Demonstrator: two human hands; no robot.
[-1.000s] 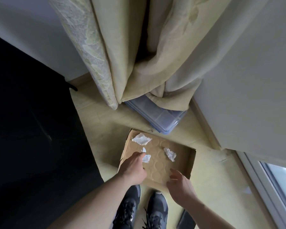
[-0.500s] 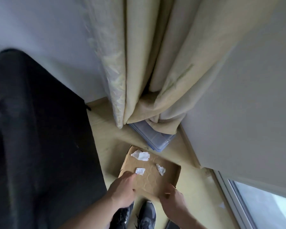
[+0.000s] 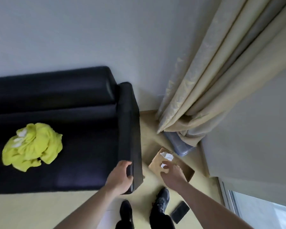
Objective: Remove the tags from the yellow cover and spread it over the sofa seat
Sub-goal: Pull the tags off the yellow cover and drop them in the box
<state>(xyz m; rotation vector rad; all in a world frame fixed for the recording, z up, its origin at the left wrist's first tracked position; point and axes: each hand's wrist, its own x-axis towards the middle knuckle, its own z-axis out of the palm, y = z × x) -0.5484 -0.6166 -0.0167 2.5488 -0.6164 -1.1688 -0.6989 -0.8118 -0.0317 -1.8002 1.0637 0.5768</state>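
Note:
The yellow cover (image 3: 32, 148) lies crumpled in a heap on the black sofa seat (image 3: 82, 146), at the left, with white patches showing near its top. My left hand (image 3: 120, 176) hovers in front of the sofa's right armrest (image 3: 129, 126), fingers loosely curled and holding nothing. My right hand (image 3: 172, 173) hangs over the open cardboard box (image 3: 189, 172) on the floor, fingers relaxed and empty. Crumpled white paper pieces (image 3: 168, 156) lie inside the box.
A beige curtain (image 3: 205, 90) hangs at the right, draped over a clear plastic bin (image 3: 180, 146). A dark phone (image 3: 180, 212) lies on the floor by my shoes (image 3: 162, 199). A window (image 3: 261, 212) is at the lower right.
The view has swung left and up, bringing the sofa and the yellow cover into sight. My left hand has left the box and moved to the armrest; my right hand stays by the box.

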